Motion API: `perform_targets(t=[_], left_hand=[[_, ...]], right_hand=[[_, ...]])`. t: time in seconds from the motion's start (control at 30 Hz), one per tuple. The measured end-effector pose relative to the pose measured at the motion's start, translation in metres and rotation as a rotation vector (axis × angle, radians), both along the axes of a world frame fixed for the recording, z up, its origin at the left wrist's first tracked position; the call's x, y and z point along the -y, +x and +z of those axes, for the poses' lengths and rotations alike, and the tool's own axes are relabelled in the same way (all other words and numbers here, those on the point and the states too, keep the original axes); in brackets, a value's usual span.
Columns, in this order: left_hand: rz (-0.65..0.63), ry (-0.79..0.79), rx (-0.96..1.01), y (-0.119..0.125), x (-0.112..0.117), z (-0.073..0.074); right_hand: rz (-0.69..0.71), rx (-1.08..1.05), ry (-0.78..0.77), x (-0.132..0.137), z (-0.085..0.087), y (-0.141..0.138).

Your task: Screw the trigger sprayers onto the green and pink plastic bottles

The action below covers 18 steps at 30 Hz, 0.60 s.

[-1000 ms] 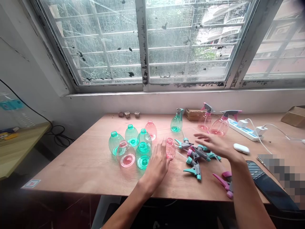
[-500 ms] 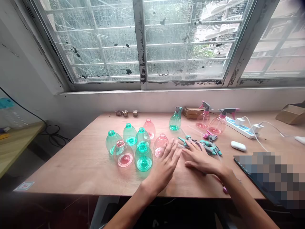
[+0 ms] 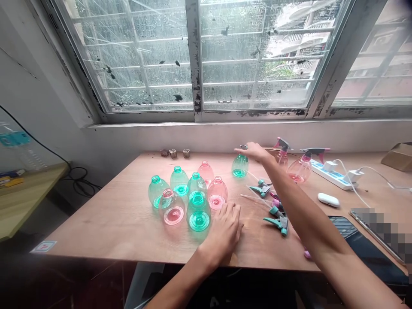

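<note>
My right hand (image 3: 254, 152) is at the top of a green spray bottle (image 3: 240, 166) standing at the back of the table, its fingers closed about the spray head and largely covering it. My left hand (image 3: 227, 225) rests on the tabletop with its fingers stretched out and holds nothing. Just left of it stands a group of open-necked bottles, among them a green bottle (image 3: 198, 214), a pink bottle (image 3: 217, 193) and another pink bottle (image 3: 172, 210). Beneath my right forearm lie several loose trigger spray heads (image 3: 279, 221) with thin tubes.
Two pink spray bottles with heads, one of them the nearer pink spray bottle (image 3: 300, 168), stand behind my right arm. A power strip (image 3: 333, 175), a white case (image 3: 328, 200) and a dark tablet (image 3: 363, 244) lie on the right. Small blocks (image 3: 173, 153) sit by the wall.
My right hand has moved from the pile of spray heads up and back to the green spray bottle. The spray heads lie more spread out. My left hand has shifted slightly toward the front edge.
</note>
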<state>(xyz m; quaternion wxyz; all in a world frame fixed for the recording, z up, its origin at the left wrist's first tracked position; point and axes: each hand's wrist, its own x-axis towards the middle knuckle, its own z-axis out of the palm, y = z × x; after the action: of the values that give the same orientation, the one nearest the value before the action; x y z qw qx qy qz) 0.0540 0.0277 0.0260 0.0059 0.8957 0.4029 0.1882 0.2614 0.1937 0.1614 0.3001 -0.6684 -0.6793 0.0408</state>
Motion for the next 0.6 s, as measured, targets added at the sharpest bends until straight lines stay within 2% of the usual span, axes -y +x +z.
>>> perform_targets(t=[0.1, 0.17, 0.27, 0.33, 0.4, 0.47, 0.53, 0.6], left_hand=[[-0.006, 0.018, 0.074, -0.003, -0.003, 0.008], [-0.012, 0.047, 0.144, -0.003, -0.004, 0.012], [-0.038, 0.114, 0.257, 0.0, -0.001, 0.016], [-0.052, 0.165, 0.332, 0.003, 0.004, 0.016], [-0.048, 0.212, 0.41, 0.007, 0.008, 0.015], [-0.034, 0.251, 0.488, 0.01, 0.011, 0.013], [-0.023, 0.286, 0.557, 0.01, 0.012, 0.013], [-0.027, 0.312, 0.606, 0.007, 0.014, 0.018]], right_hand=[[-0.101, 0.061, -0.085, 0.014, 0.004, -0.008], [-0.145, 0.089, -0.064, 0.04, 0.006, -0.005], [-0.212, 0.109, 0.02, 0.103, 0.004, 0.005], [-0.209, 0.096, 0.148, 0.154, -0.002, 0.008], [-0.081, 0.062, 0.209, 0.2, -0.009, 0.004], [0.074, 0.005, 0.237, 0.233, -0.015, -0.003], [0.261, -0.029, 0.226, 0.25, -0.016, -0.008], [0.442, -0.042, 0.21, 0.256, -0.013, -0.008]])
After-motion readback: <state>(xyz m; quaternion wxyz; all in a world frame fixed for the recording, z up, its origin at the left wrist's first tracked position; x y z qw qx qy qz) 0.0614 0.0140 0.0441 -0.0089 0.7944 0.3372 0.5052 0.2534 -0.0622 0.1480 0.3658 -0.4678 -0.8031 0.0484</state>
